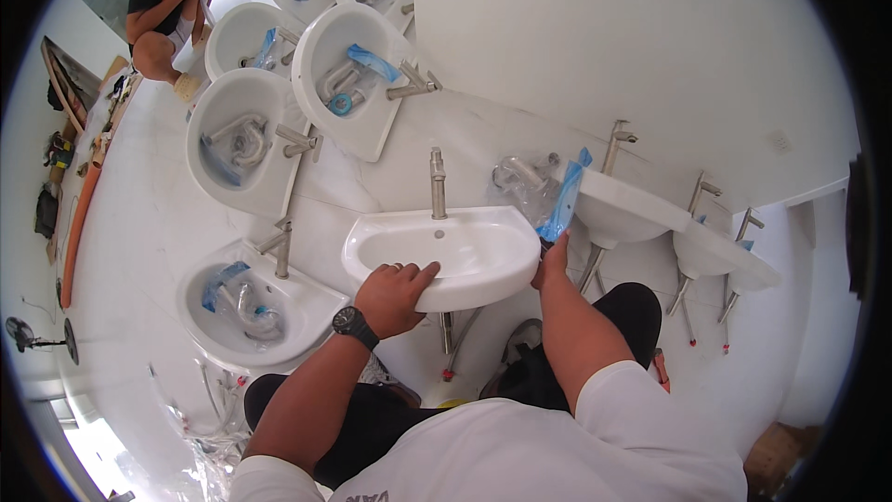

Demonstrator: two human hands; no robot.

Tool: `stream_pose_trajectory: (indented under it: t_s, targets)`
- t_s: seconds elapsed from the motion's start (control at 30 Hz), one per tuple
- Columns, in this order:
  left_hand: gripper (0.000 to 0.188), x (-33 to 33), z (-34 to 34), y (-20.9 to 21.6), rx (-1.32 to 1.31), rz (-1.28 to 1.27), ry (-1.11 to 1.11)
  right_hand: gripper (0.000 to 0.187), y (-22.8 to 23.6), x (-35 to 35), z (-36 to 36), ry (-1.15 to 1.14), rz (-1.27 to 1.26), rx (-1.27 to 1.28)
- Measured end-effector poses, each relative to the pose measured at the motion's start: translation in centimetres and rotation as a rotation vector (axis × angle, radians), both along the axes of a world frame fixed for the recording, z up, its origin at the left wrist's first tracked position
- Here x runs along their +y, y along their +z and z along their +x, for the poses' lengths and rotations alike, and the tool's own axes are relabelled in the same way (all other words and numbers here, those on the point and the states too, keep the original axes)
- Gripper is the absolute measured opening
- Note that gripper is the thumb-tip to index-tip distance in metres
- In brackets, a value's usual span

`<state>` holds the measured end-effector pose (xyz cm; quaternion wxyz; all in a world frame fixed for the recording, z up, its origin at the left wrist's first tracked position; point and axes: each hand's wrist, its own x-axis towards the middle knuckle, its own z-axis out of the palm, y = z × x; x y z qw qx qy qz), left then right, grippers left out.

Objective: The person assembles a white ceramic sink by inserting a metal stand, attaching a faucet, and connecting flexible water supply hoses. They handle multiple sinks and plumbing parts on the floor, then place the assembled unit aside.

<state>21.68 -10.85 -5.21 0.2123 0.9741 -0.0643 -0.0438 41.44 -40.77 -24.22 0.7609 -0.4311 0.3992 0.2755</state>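
At the middle of the white tiled floor [139, 214], in the head view, a white ceramic half-oval washbasin [469, 234] sits between the person's knees, its straight back edge turned away and its curved front rim toward the body. That facing probably keeps the rim within reach of both arms. The left hand [392, 299] is closed over the front rim, thumb toward the bowl, seemingly to steady it. The right hand [554, 260] is at the basin's right end, beside the lower tip of a blue-and-clear plastic packet [569, 193]; its fingers are partly hidden, so I cannot tell whether they grip the basin, the packet or neither.

A brushed-metal upright tap [438, 184] stands on the back edge, and a metal drain pipe [446, 333] hangs below the front rim; what bears the basin underneath is hidden. Toward the floor's left, matching basins [198, 302] lie bowl-up with bagged metal trap pipes [246, 141] inside, likely so each set stays with its own basin. Toward the floor's right, three tapped basins [641, 197] stand near the white wall [604, 37], pipes hanging beneath, perhaps raised to spare those pipes.
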Motion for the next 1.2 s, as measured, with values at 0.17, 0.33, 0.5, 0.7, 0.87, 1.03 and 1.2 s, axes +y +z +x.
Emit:
stream_pose_trajectory:
  t_s: [0.17,0.33,0.5,0.7,0.87,1.03,1.2]
  targets:
    - [0.048,-0.4,0.8,0.1,0.144,0.042,-0.015,0.06,-6.7,3.0,-8.0,0.513,0.01,-0.775]
    - [0.043,0.0,1.9,0.6,0.099,0.028,-0.069,0.055,-4.5,5.7,-8.8,0.695,0.081,-0.984]
    - [0.044,0.4,4.7,3.3,0.125,0.05,-0.071,0.051,-1.6,8.0,-7.7,0.159,0.646,-0.259]
    - [0.047,-1.2,5.1,10.5,0.173,0.136,0.059,0.062,3.3,10.0,-6.0,0.271,0.687,-0.1]
    - [0.047,-1.0,3.5,21.3,0.03,0.091,0.282,0.078,13.6,12.9,-2.9,0.542,0.446,-0.257]
    - [0.058,-0.9,-1.3,35.0,-0.188,-0.213,0.49,0.085,22.8,14.2,-1.4,0.886,0.783,-0.753]
    - [0.071,-2.9,-5.9,44.8,-0.274,-0.259,0.612,0.082,26.1,17.5,-10.7,0.625,1.123,-0.597]
